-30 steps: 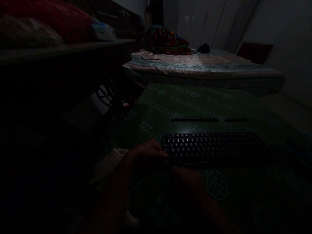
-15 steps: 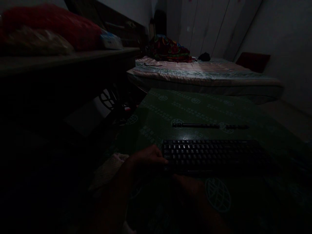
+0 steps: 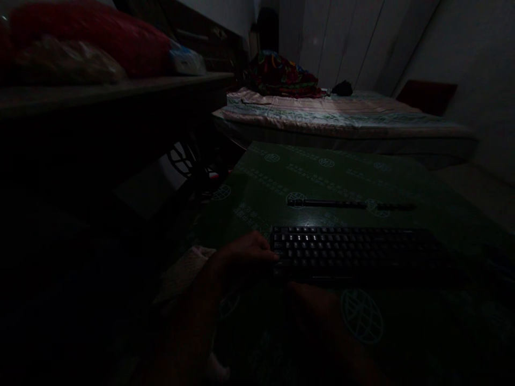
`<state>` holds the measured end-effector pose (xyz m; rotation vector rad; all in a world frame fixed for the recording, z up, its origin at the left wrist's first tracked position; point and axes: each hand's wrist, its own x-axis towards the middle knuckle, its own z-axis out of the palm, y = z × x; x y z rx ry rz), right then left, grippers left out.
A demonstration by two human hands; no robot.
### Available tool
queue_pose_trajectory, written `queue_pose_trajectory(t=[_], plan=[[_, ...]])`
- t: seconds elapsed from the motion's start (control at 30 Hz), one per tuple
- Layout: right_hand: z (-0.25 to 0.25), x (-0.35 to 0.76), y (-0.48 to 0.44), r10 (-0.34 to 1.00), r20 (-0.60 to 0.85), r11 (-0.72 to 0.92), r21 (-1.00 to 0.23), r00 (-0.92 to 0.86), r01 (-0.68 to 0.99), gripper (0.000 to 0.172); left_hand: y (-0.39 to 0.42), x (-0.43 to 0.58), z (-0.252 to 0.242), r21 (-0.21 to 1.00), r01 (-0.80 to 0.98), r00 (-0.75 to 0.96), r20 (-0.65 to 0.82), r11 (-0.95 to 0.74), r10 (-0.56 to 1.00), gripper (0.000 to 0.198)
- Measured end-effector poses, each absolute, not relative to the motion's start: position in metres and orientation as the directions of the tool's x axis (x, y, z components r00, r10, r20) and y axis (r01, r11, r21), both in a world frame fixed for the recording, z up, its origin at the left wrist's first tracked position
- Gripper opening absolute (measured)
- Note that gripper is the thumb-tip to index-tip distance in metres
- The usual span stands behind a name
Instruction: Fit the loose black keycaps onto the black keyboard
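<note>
We locate the right hand [image 3: 316,306] nearest us, fingertips at or just beside the front edge of the keyboard [image 3: 354,251]; darkness hides its grip, so we cannot tell it. The left hand [image 3: 247,253] is nearer the keyboard's left end, thumb over the corner; whether its fingers close beneath, we cannot tell. The keyboard extends rightward from both hands on the green table [image 3: 306,174], long axis left-to-right, nearly parallel to the thin rod [image 3: 336,203] beyond.

the keyboard [image 3: 354,249] is black; the tabletop [image 3: 267,206] is green with pale globe outlines and rows of lettering. the bedsheet [image 3: 341,115] has pinkish and bluish-grey bands, the blanket [image 3: 281,78] dark red with multicoloured patches.
</note>
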<state>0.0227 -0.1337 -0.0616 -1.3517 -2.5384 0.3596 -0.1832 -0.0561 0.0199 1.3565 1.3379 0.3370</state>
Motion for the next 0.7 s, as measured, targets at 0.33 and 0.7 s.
queue_pose_trajectory(t=[0.33,0.7], plan=[[-0.055,0.035,-0.129,0.77,0.319,0.635,-0.294,-0.553,0.714,0.024,-0.057,-0.181,0.021,0.849,0.415,0.307,-0.469,0.326,0.828,0.035],[-0.063,0.038,-0.126,0.791,0.243,0.612,-0.288,-0.562,0.737,0.021,-0.053,-0.178,0.018,0.848,0.456,0.19,-0.389,0.27,0.901,0.031]])
